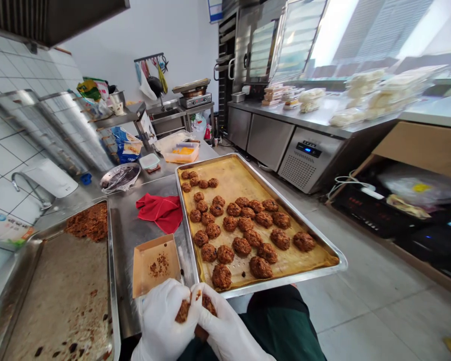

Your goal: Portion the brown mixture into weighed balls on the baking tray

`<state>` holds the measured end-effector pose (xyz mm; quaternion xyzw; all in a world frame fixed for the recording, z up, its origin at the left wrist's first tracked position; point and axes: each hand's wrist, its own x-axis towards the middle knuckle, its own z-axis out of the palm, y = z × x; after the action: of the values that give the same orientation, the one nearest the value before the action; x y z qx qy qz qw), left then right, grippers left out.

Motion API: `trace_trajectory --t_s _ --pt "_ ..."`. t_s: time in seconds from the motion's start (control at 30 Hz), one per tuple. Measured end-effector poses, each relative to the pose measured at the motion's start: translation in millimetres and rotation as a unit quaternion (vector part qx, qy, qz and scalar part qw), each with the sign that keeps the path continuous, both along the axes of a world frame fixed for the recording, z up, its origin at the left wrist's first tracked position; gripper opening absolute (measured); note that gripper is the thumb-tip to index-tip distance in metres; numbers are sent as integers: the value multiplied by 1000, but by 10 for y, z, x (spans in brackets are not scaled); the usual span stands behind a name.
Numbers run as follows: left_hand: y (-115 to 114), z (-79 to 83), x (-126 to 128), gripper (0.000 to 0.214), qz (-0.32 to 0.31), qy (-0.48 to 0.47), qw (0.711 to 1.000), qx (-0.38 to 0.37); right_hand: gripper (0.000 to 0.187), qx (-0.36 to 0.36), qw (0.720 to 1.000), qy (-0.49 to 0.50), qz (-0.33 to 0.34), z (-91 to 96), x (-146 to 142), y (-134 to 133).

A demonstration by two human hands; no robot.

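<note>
Both my hands wear white gloves and are cupped together at the bottom of the view. My left hand [165, 321] and my right hand [225, 331] press a lump of brown dough [195, 307] between them. Just ahead lies a metal baking tray [334, 255] lined with brown paper, holding several shaped brown cookies [244, 225]. A small cardboard tray [145, 273] with crumbs sits left of it, close to my left hand.
A large metal tray [60, 296] at the left holds a heap of brown dough mix [88, 220]. A red cloth [161, 210], a foil-covered bowl [120, 177] and plastic boxes [182, 152] lie further back. Steel counters, ovens and a tiled floor are at the right.
</note>
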<state>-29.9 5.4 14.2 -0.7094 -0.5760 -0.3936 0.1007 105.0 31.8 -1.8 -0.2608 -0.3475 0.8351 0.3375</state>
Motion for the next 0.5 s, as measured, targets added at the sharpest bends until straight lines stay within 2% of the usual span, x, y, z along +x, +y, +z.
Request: trace_trajectory --t_s 0.1,0.17,0.23,0.33,0.43,0.5 --pt "7 58 -94 28 63 -99 992 -43 19 -75 995 67 -4 -21 10 -7" --pt "43 135 -255 30 143 -156 975 -63 16 -119 987 86 -66 -38 56 7" --pt "117 213 -454 28 195 -161 964 -86 10 -144 979 82 -122 -53 124 35" --pt "275 241 -693 19 152 -69 975 -147 13 -150 977 92 -119 -70 196 71" --pt "406 145 -816 11 91 25 975 -200 16 -160 977 106 -90 -79 186 62" --pt "436 80 -903 20 66 58 969 -229 18 -171 975 108 -90 -78 166 35"
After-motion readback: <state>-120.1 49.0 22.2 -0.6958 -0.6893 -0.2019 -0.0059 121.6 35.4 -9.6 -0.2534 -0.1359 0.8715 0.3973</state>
